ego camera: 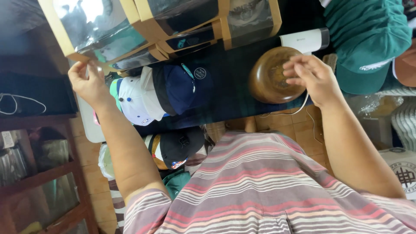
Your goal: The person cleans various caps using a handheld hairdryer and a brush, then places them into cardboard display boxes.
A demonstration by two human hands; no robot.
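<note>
While the head camera looks down past a striped shirt (264,186), the person's left hand (89,82) pinches the bottom corner of a tan window box (60,34) w/ thumb & fingers closed on the cardboard edge; the box, w/ a clear film front, sits at the end of a row of similar boxes (182,26) at the top of the frame. The right hand (310,78) is half open, fingers loosely curled, resting at the rim of a round brown wooden bowl (271,76) on the dark tabletop (229,86); can't tell if it grips the rim or only touches it. A white cord (299,108) hangs just below that hand. Btwn the hands lie stacked caps: a navy cap (184,89) & a white cap (134,102). Green caps (368,39) pile up at the right, near a white device (305,41). Wooden shelves (43,173) stand at the left.
</note>
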